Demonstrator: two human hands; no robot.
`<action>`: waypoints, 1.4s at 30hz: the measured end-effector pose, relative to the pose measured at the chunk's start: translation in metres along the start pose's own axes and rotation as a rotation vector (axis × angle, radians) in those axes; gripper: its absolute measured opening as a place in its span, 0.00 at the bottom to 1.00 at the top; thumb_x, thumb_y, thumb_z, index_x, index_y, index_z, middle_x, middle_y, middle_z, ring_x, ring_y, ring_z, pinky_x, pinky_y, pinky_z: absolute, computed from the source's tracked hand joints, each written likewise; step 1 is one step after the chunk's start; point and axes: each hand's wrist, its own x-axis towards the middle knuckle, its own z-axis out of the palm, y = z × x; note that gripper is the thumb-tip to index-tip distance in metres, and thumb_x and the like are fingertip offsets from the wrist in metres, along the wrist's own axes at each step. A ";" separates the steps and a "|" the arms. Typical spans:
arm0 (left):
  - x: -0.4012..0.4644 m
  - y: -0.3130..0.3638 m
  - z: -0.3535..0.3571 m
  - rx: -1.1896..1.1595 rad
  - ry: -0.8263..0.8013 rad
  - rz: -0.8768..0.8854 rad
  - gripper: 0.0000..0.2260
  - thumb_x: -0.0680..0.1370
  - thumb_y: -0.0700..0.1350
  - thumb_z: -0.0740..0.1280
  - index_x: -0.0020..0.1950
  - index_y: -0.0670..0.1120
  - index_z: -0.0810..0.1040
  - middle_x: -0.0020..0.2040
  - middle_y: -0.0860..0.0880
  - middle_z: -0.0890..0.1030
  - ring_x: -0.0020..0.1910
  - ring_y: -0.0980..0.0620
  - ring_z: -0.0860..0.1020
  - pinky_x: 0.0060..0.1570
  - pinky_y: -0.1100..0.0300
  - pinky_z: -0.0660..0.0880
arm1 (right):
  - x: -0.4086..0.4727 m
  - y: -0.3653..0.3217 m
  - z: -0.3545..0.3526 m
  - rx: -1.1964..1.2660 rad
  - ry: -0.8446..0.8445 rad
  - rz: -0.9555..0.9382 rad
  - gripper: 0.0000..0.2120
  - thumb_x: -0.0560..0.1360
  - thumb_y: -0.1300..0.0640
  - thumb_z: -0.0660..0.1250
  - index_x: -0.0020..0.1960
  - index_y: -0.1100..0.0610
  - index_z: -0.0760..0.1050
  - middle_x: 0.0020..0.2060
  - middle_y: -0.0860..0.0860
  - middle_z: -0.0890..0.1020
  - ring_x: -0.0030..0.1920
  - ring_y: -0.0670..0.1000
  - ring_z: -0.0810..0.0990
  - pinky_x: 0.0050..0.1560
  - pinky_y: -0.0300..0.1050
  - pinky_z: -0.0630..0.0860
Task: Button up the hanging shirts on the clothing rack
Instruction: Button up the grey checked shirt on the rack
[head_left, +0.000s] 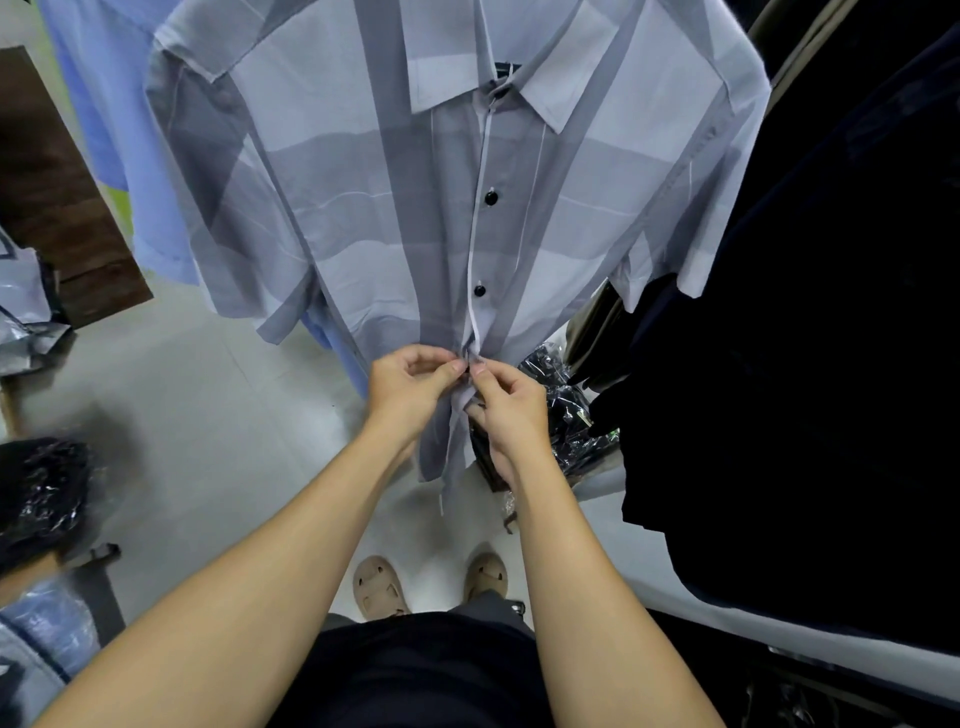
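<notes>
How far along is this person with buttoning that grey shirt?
On the grey striped shirt, two black buttons on the placket look fastened. In hand: the left hand and right hand pinch the placket at a third button, lower down. Below the hands the front edges hang apart, so the bottom looks undone. Whether the blue shirt behind is buttoned can't be seen.

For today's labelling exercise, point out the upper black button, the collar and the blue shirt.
Upper button (491, 197): head view, the button's centre.
Collar (553, 78): head view, the right-hand flap in the picture.
Blue shirt (98, 88): head view, the body fabric at upper left.
</notes>
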 end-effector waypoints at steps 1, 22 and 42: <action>-0.001 0.000 -0.001 0.030 -0.013 0.010 0.04 0.72 0.34 0.74 0.46 0.39 0.82 0.43 0.41 0.84 0.46 0.46 0.84 0.55 0.54 0.80 | -0.002 0.000 0.000 0.024 0.014 -0.001 0.05 0.79 0.64 0.67 0.48 0.59 0.82 0.41 0.59 0.81 0.42 0.54 0.76 0.44 0.49 0.75; 0.007 0.003 -0.009 0.532 -0.123 0.242 0.05 0.77 0.39 0.70 0.43 0.49 0.79 0.41 0.50 0.83 0.44 0.49 0.82 0.50 0.53 0.79 | -0.024 -0.004 0.001 -0.233 0.000 -0.110 0.15 0.79 0.62 0.64 0.44 0.46 0.85 0.44 0.60 0.85 0.48 0.56 0.84 0.58 0.62 0.79; 0.008 0.009 -0.010 0.386 -0.114 0.100 0.06 0.69 0.49 0.76 0.34 0.52 0.82 0.36 0.47 0.84 0.42 0.43 0.84 0.50 0.44 0.81 | -0.019 0.013 0.004 -0.626 0.210 -0.523 0.03 0.73 0.57 0.72 0.44 0.55 0.85 0.40 0.49 0.84 0.42 0.50 0.82 0.50 0.53 0.79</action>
